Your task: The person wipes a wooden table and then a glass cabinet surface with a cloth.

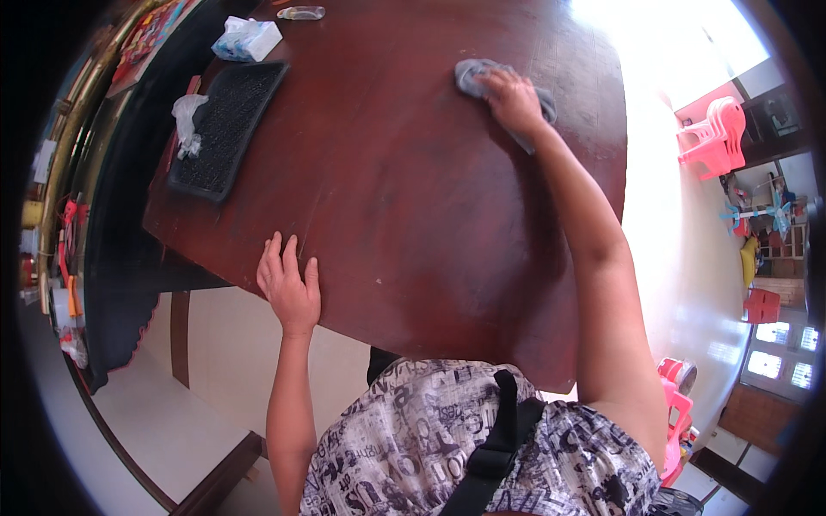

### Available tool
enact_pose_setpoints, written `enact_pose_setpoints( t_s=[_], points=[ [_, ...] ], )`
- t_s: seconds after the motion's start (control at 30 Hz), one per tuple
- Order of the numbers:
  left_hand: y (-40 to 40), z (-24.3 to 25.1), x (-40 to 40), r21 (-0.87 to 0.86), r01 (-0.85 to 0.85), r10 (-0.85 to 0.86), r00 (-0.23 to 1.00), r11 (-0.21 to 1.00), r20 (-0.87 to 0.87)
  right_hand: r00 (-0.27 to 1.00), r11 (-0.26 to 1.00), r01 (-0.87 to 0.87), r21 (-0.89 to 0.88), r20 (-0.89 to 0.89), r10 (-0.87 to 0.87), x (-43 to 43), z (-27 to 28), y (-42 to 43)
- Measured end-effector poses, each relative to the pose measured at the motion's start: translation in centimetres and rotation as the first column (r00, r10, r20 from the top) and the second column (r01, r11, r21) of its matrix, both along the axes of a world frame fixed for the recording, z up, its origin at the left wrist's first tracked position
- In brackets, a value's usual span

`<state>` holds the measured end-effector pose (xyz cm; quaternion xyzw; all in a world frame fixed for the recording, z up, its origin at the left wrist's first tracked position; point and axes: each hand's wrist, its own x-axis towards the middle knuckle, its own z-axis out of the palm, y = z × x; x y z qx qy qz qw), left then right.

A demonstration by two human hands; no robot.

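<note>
My right hand (513, 103) lies on a crumpled grey cloth (476, 72), pressing it against the reddish-brown wooden table (387, 193) towards the far right. The cloth spreads out on both sides of the hand, and part of it is hidden beneath the palm. At the near left edge of the table rests my left hand (290, 284), with its fingers apart and nothing in them. Beyond that hand, on the left of the table, lies a black tray (235, 129) with a crumpled clear plastic bag (187, 122) over its left side.
A tissue packet (248, 40) and a small clear bottle (303, 13) are at the table's far left. A dark cabinet or stand (122, 258) borders the left side. Pink plastic chairs (716, 135) stand stacked on the right, and a blue fan (777, 211) is beyond.
</note>
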<state>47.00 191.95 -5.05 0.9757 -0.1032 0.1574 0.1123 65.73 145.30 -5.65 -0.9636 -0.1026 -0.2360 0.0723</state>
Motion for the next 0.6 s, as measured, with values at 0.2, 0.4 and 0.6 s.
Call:
enact_pose_setpoints(
  t_s=[0.2, 0.4, 0.6],
  points=[
    [0.8, -0.5, -0.1, -0.029, -0.022, 0.022, 1.0, 0.999, 0.006, 0.761, 0.764, -0.635, 0.112, -0.08, 0.644, -14.8, 2.2, 11.2],
    [0.5, -0.5, -0.2, -0.038, -0.016, 0.016, 1.0, 0.999, 0.021, 0.445, 0.498, -0.832, 0.243, -0.243, 0.862, -24.3, 4.0, 14.5],
    [0.6, -0.6, -0.2, -0.098, -0.006, 0.01, 0.999, 0.995, 0.037, 0.672, 0.678, -0.734, 0.038, -0.101, 0.733, -13.5, 2.4, 16.0]
  ],
)
